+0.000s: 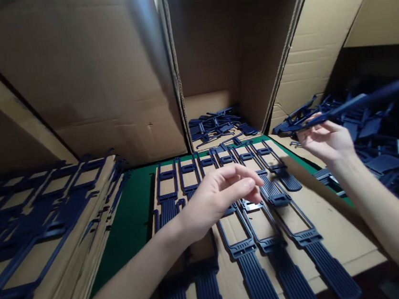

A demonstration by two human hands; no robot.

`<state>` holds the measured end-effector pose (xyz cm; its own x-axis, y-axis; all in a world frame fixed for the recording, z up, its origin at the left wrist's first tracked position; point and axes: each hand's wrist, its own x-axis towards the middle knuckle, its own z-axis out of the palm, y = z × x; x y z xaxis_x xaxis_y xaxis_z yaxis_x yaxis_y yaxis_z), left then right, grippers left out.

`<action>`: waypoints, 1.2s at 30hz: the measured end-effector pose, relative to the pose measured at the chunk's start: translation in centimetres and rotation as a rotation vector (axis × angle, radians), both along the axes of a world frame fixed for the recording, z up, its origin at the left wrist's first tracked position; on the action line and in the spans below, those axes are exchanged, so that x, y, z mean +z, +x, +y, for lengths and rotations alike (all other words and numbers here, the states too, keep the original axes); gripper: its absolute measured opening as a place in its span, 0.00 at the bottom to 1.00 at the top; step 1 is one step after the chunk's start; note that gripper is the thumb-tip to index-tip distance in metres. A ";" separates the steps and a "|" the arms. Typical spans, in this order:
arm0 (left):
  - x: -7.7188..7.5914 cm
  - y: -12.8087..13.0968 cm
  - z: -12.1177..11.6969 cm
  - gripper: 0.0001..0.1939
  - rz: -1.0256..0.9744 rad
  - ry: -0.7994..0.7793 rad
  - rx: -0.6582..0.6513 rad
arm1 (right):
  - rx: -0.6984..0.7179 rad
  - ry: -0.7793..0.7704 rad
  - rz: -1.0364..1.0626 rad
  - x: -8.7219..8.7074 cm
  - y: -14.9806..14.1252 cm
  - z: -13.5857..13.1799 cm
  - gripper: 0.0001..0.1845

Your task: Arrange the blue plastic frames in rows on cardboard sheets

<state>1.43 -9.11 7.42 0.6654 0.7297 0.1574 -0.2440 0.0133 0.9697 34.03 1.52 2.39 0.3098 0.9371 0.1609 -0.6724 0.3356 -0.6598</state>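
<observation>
Dark blue plastic frames with ribbed tongues (258, 282) lie in rows on a cardboard sheet (337, 220). My left hand (222, 192) hovers above the middle of these rows, fingers loosely curled and nothing visible in them. Off to the right, my right hand (328, 139) is closed on a dark blue plastic piece (356, 103), which sticks out to the right and is blurred toward its far end. A loose heap of similar blue parts (377, 163) lies behind and beneath that hand. My left forearm covers some of the laid-out frames.
At left stands a stack of cardboard sheets (90, 262) with blue frames between the layers. Tall cardboard walls (112, 82) rise at the back. More blue parts (221, 123) lie in the open cardboard bay behind the rows. A green surface (134, 209) shows below.
</observation>
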 end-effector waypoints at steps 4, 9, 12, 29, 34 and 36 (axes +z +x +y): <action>-0.1 -0.5 0.9 0.07 0.380 0.340 0.007 | 0.196 -0.065 0.018 -1.2 0.5 -0.3 0.11; 0.3 -0.6 1.6 0.11 0.754 0.708 -0.112 | 0.328 -0.132 -0.129 -2.4 1.0 -0.3 0.07; 0.3 0.5 2.2 0.14 0.850 0.836 -0.169 | 0.354 -0.195 -0.226 -3.3 1.0 0.5 0.09; -7.8 10.8 10.5 0.30 1.097 1.166 -0.058 | 0.052 -0.317 -0.246 -7.5 2.8 4.1 0.15; -9.2 10.5 10.2 0.28 1.073 1.229 0.016 | -0.025 -0.249 -0.366 -5.9 2.6 3.3 0.14; -9.4 10.5 10.2 0.27 1.063 1.246 0.033 | -0.014 -0.198 -0.431 -4.9 2.4 2.7 0.14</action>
<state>11.93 1.06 -1.96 0.8403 0.5254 0.1333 0.5162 -0.8507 0.0991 36.42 4.22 -2.55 0.2669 0.9589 0.0960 -0.3197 0.1821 -0.9299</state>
